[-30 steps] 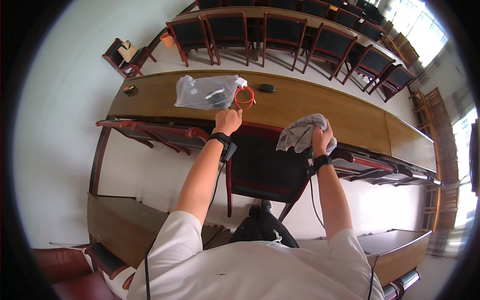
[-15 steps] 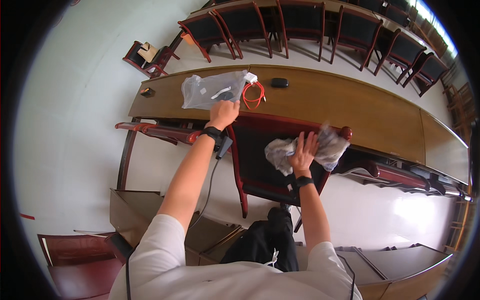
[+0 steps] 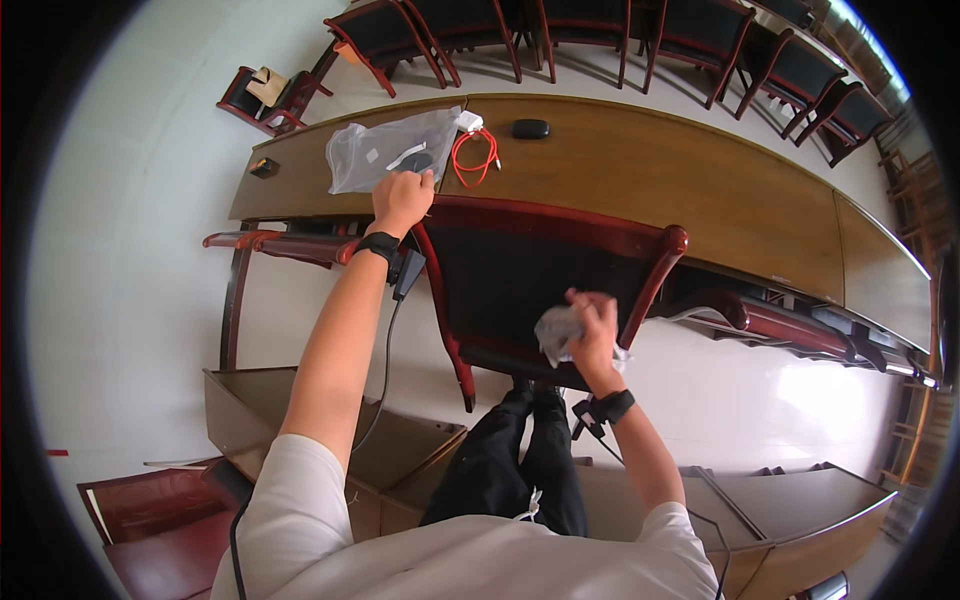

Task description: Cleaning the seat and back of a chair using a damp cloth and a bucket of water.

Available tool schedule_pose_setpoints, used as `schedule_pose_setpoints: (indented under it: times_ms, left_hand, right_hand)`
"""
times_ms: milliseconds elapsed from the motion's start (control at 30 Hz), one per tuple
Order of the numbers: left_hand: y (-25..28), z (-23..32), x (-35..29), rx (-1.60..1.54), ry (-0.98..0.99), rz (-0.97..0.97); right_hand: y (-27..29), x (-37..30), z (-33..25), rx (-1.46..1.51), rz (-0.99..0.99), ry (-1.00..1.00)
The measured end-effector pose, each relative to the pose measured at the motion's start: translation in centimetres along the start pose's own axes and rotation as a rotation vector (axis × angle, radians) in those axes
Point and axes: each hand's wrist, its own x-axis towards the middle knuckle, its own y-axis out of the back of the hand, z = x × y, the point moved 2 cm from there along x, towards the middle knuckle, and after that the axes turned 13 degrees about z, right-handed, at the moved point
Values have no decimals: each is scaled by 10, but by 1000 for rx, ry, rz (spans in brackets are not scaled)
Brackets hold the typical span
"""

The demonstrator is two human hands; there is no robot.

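Cloth at the chair

The left hand (image 3: 403, 200) clenched its grip over the top corner of the chair (image 3: 560, 217), probably to steady it. The right hand (image 3: 597, 325) grasped the cloth (image 3: 558, 332), bunched perhaps for pressure, near the chair's lower right.

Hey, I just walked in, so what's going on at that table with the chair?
A person stands at a chair that backs out from the table. Their left hand is closed on its upper left corner; their right hand has a grey cloth bunched under it, low on the right of the black panel, fingers blurred. On the table lie a clear bag, a red cable and a black case.
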Motion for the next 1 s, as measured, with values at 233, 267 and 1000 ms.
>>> schedule_pose_setpoints:
  times_ms: [233,267,1000]
  left_hand:
    - [8,-1,-8,-34,-52,78]
    - [8,-1,-10,-28,-62,95]
    - [-23,0,37,-52,-45,95]
  right_hand:
    - [54,137,-108,-26,502,500]
    - [50,144,-109,-45,461,562]
    - [-29,-30,108,-604,-240,738]
